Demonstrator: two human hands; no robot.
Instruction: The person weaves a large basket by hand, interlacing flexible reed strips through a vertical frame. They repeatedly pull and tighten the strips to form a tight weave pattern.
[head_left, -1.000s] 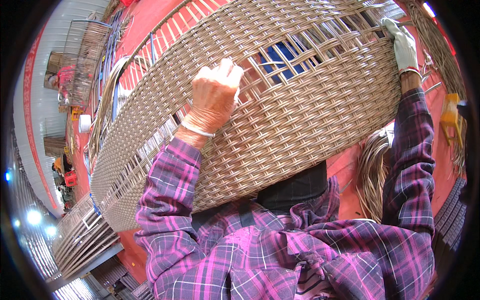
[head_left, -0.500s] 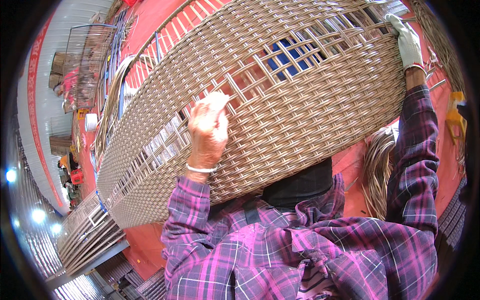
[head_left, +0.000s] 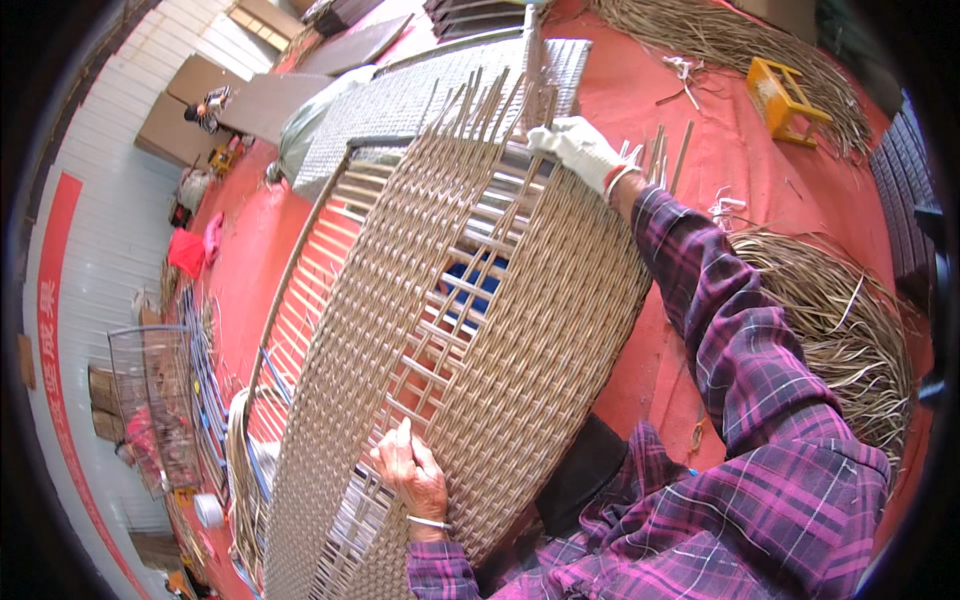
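The bare left hand (head_left: 412, 478) grips the near end of the half-woven wicker frame (head_left: 470, 330). The frame's long axis runs from seven o'clock up to one o'clock across the red floor (head_left: 700, 160). At its far end the gloved right hand (head_left: 580, 150) clasps the rim among the loose upright strands (head_left: 500, 95), so the left is nearer.

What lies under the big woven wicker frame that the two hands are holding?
Through gaps in the woven wicker frame, red floor and a blue patch show. The tight weave covers everything else beneath.

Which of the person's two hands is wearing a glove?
The right hand, gripping the far top edge of the woven wicker frame, wears a white glove. The left hand, lower on the weave, is bare.
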